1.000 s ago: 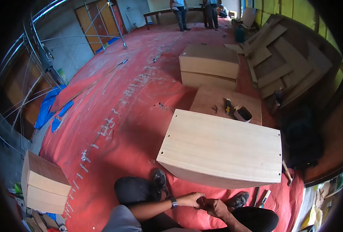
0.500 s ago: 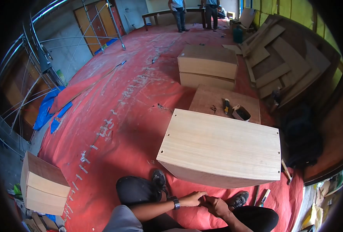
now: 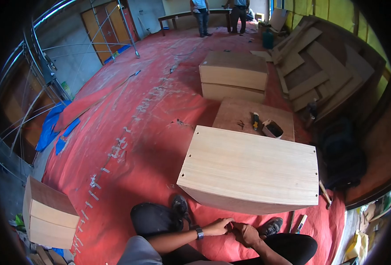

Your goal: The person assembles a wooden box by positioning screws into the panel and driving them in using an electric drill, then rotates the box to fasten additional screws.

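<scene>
My left hand point(image 3: 218, 227), with a watch on its wrist, is held close to my right hand point(image 3: 247, 234) low in the view, between my bent knees. Both have curled fingers, pressed together at the tips; anything between them is too small to make out. Just beyond them stands a pale wooden box point(image 3: 248, 168), its flat top dotted with small dark holes near both ends. Neither hand touches it. On the floor to the right of my shoe lie a hammer point(image 3: 325, 194) and a brush-like tool with a pale end point(image 3: 302, 224).
Behind the box, a brown board point(image 3: 235, 112) carries a yellow-black tool point(image 3: 255, 120) and a small open container point(image 3: 272, 129). Further off are stacked wooden boxes point(image 3: 234, 75). Another box point(image 3: 52, 214) stands at left, scaffolding point(image 3: 50, 79) beyond. Two people stand at the back.
The view has shifted slightly, so the surroundings sit a little further left. My hands stay together in nearly the same place, and the box has not moved on the floor.
</scene>
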{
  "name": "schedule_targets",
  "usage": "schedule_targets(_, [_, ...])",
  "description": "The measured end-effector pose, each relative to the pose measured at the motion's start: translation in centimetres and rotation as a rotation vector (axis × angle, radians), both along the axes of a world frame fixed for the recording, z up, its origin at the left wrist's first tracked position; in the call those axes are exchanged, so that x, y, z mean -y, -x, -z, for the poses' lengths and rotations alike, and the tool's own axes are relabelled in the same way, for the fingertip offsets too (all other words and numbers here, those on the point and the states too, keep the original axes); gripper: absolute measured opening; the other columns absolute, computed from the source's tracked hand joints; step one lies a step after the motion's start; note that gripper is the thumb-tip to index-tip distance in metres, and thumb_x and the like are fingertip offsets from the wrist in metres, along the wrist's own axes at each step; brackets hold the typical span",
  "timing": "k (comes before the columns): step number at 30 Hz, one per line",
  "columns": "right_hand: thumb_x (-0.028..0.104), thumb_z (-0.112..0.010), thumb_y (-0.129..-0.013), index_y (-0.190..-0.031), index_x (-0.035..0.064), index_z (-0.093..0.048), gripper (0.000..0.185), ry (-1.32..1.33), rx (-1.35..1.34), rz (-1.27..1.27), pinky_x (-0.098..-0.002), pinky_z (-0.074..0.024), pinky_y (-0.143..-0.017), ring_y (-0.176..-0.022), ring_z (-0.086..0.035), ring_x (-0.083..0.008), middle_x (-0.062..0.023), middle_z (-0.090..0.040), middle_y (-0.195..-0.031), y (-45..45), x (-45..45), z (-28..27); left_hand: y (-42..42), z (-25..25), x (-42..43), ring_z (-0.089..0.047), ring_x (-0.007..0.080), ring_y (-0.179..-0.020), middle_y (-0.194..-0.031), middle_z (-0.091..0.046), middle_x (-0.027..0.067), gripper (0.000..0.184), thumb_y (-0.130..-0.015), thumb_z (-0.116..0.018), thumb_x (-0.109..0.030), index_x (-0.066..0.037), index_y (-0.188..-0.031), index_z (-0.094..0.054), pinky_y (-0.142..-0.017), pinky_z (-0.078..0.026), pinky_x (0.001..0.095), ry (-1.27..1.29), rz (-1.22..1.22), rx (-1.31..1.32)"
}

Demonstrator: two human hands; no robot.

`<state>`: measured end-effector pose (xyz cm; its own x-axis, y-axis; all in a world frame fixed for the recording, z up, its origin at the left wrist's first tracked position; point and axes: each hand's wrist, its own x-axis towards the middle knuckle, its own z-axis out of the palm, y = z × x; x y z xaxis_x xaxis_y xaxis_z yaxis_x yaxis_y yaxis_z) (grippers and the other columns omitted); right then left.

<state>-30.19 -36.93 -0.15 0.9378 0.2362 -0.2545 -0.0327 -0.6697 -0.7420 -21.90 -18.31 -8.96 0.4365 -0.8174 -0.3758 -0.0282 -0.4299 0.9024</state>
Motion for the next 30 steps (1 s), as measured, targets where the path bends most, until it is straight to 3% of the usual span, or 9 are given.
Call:
schedule_targets(7, [0.031,-0.06,-0.098,-0.111,0.0153,-0.069,0.023,0.073,-0.036,0.035,-0.0489,-0.0553,-0.075,-0.087,-0.071,-0.0364,-0.0155,-0.073,-0.095,0.1,0.0,1.1,0.0,0.5,0.3,-0.072,0.0302,-0.098,-0.107,-0.073,0.0183,0.042,-0.088,-0.065,-0.001,0.001,-0.129,-0.058,-0.084,-0.056,0.0415,0.064,-0.017,0.109])
schedule_targets(10, [0.031,-0.062,-0.097,-0.106,0.0135,-0.07,0.022,-0.034,0.04,0.088,-0.0488,-0.055,-0.075,-0.087,-0.071,-0.0363,-0.0155,-0.073,-0.094,0.1,-0.2,-0.5,0.1,-0.1,0.4,-0.071,0.0347,-0.099,-0.107,-0.073,0.0206,0.037,-0.087,-0.064,-0.001,0.001,-0.123,-0.061,-0.085,-0.056,0.0434,0.04,-0.025,0.153])
schedule_targets(16, [0.028,-0.066,-0.093,-0.095,0.0112,-0.069,0.017,0.198,-0.052,0.1,-0.0482,-0.0555,-0.075,-0.087,-0.071,-0.0361,-0.0136,-0.073,-0.091,0.7,0.1,2.7,1.6,-1.8,0.3,-0.067,0.0443,-0.103,-0.107,-0.07,0.0264,0.028,-0.085,-0.063,-0.002,0.002,-0.112,-0.065,-0.087,-0.053,0.0494,0.005,-0.029,0.267])
schedule_targets(18, [0.028,-0.065,-0.093,-0.093,0.0111,-0.068,0.017,0.041,0.115,0.04,-0.0487,-0.0552,-0.074,-0.087,-0.071,-0.0368,-0.0136,-0.072,-0.092,1.1,0.7,4.3,0.3,-0.7,0.4,-0.066,0.0448,-0.105,-0.107,-0.069,0.0273,0.028,-0.085,-0.062,-0.002,0.002,-0.112,-0.065,-0.089,-0.052,0.0512,0.003,-0.019,0.424])
schedule_targets(19, [0.029,-0.065,-0.093,-0.093,0.0111,-0.067,0.018,0.075,0.037,0.103,-0.0495,-0.0545,-0.073,-0.087,-0.07,-0.0376,-0.0142,-0.072,-0.091,1.3,0.2,4.0,0.2,-0.8,0.3,-0.065,0.0432,-0.107,-0.106,-0.068,0.0266,0.022,-0.086,-0.064,-0.007,0.0,-0.106,-0.064,-0.09,-0.052,0.0509,-0.077,0.047,0.393])
schedule_targets(27, [0.021,-0.067,-0.088,-0.105,0.0114,-0.062,0.02,0.153,0.061,-0.022,-0.0521,-0.0546,-0.078,-0.088,-0.069,-0.0411,-0.0167,-0.07,-0.095,0.8,0.7,3.9,0.6,0.4,0.1,-0.067,0.0448,-0.098,-0.103,-0.07,0.0248,0.017,-0.093,-0.056,-0.008,-0.001,-0.104,-0.067,-0.084,-0.053,0.0531,-0.054,0.013,0.42])
schedule_targets(30, [0.023,-0.062,-0.088,-0.1,0.0083,-0.063,0.019,0.18,-0.023,0.044,-0.0503,-0.0581,-0.077,-0.092,-0.071,-0.0402,-0.0168,-0.072,-0.096,0.3,0.4,2.7,0.0,-1.7,0.3,-0.063,0.0458,-0.109,-0.11,-0.067,0.0287,0.028,-0.084,-0.052,0.001,0.003,-0.11,-0.063,-0.091,-0.05,0.0529,-0.114,0.059,0.315])
